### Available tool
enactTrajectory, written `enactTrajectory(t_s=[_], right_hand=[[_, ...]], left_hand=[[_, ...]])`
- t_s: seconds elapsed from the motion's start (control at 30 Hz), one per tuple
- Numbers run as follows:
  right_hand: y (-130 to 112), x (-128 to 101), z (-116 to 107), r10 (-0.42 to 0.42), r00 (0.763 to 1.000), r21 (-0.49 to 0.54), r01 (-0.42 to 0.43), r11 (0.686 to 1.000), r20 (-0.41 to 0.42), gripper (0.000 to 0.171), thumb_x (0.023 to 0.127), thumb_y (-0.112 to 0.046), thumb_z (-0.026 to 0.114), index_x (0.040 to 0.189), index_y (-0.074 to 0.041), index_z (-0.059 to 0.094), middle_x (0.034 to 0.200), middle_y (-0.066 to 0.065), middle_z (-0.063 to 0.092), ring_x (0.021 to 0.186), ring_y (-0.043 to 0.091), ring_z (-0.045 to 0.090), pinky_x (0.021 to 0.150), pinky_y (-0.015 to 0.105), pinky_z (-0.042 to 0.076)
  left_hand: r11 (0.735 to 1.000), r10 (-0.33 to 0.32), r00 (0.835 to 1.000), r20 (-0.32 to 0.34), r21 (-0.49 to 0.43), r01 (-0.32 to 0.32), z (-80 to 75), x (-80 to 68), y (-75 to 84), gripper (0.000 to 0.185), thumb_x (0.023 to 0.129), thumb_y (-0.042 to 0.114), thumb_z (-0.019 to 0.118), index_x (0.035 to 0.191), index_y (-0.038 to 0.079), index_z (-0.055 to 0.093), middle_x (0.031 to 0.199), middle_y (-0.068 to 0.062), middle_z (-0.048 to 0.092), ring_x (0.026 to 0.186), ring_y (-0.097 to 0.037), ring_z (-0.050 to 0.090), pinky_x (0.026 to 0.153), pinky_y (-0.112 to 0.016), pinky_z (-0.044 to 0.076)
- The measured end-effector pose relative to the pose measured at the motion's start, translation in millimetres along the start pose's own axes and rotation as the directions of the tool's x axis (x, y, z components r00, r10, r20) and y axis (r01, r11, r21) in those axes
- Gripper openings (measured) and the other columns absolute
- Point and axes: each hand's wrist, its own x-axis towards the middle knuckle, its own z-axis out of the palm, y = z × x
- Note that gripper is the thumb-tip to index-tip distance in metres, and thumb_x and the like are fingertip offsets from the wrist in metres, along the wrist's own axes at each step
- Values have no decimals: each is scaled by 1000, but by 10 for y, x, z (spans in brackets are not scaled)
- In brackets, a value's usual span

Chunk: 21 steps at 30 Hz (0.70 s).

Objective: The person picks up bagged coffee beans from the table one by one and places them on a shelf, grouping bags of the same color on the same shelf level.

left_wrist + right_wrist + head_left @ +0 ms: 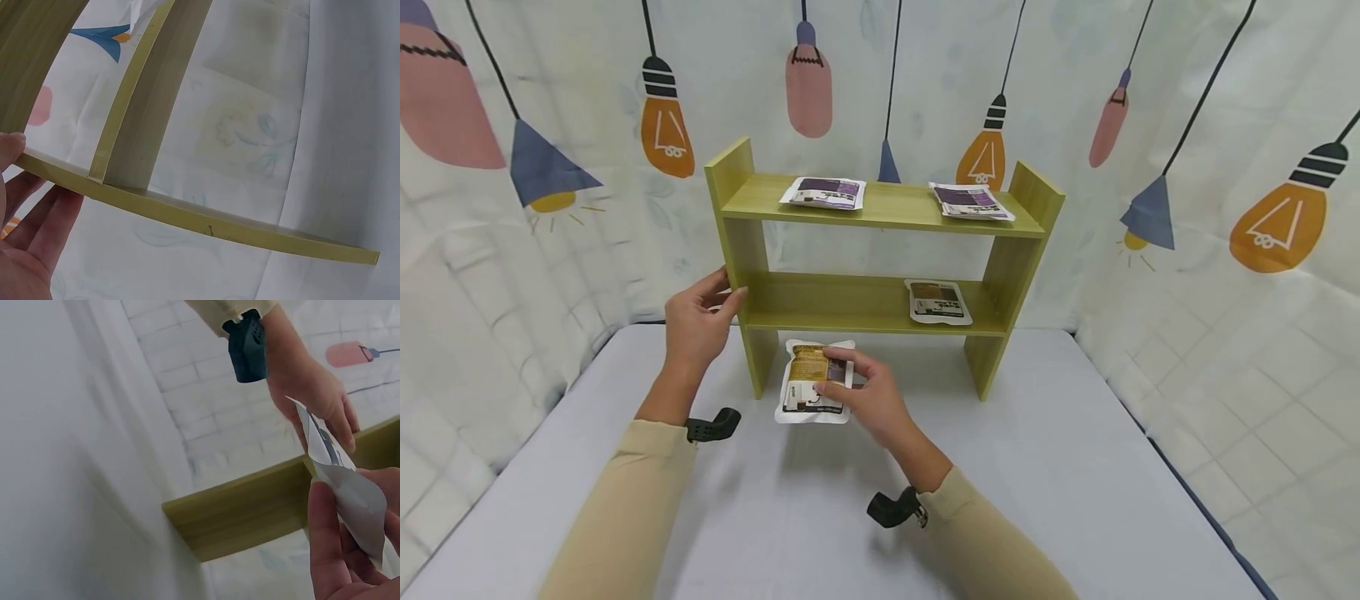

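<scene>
Pouch (813,382) in right hand (867,398), long axis upright, top toward shelf (880,308)

Four packets, two purple (823,192) (972,201), two brown (937,301) (812,381), one green shelf unit (880,212), two hands (698,321) (868,392)
</scene>
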Motion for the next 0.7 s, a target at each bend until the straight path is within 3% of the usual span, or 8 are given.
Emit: enactTrajectory(t_s=[0.1,0.33,0.7], right_hand=[[-25,42,-22,-25,1000,-12,25,1000,-13,47,85,-16,85,128,-31,72,133,6,64,93,21,70,73,29,62],[-52,150,-39,-97,995,16,97,995,-15,44,85,-16,85,126,-25,74,129,8,68,91,19,73,73,27,62],[-89,289,-26,-149,989,60,150,987,-11,44,85,-17,85,128,-20,74,122,9,73,88,13,71,69,24,60]], left_hand=[[1000,1,1000,3,-1,-1,7,0,5,47,99,33,68,145,26,60,137,-6,69,116,-28,72,94,-27,60],[1000,11,1000,-18,-15,-11,12,0,-15,45,98,29,71,142,25,63,134,-7,71,114,-29,72,85,-9,55],[1000,18,999,-31,-15,-19,17,2,-35,45,99,26,70,143,26,62,133,-8,71,113,-31,72,83,-8,54]])
